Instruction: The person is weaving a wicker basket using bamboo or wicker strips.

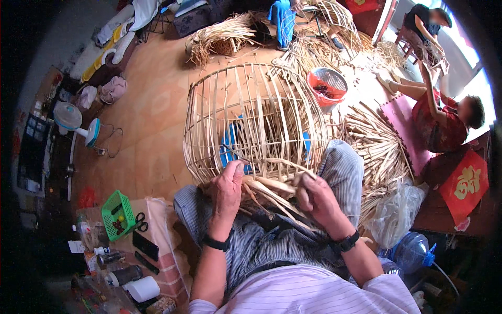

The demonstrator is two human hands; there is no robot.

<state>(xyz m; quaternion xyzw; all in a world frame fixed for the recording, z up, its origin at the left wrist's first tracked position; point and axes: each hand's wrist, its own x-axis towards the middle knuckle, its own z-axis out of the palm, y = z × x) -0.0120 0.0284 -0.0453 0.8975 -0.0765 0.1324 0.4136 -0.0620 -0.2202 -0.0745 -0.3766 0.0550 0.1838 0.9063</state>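
The basket frame (256,120) is pale split bamboo, dry and matt, its strips (266,191) smooth-faced with fibrous edges. The trousers (345,167) are soft striped cloth. The floor (151,110) looks like smooth tan sheet with a dull sheen. The small green crate (116,214) is glossy plastic, the water bottle (413,251) clear blue plastic.

The orange-brown floor (151,110) carries loose bamboo strips (379,149), a red basket (328,86), a pink mat (405,131) and a small fan (70,118).

We see both forearms reaching forward over the lap, our left hand (228,184) raised with thumb up, our right hand (315,198) curled, fingers pinched.
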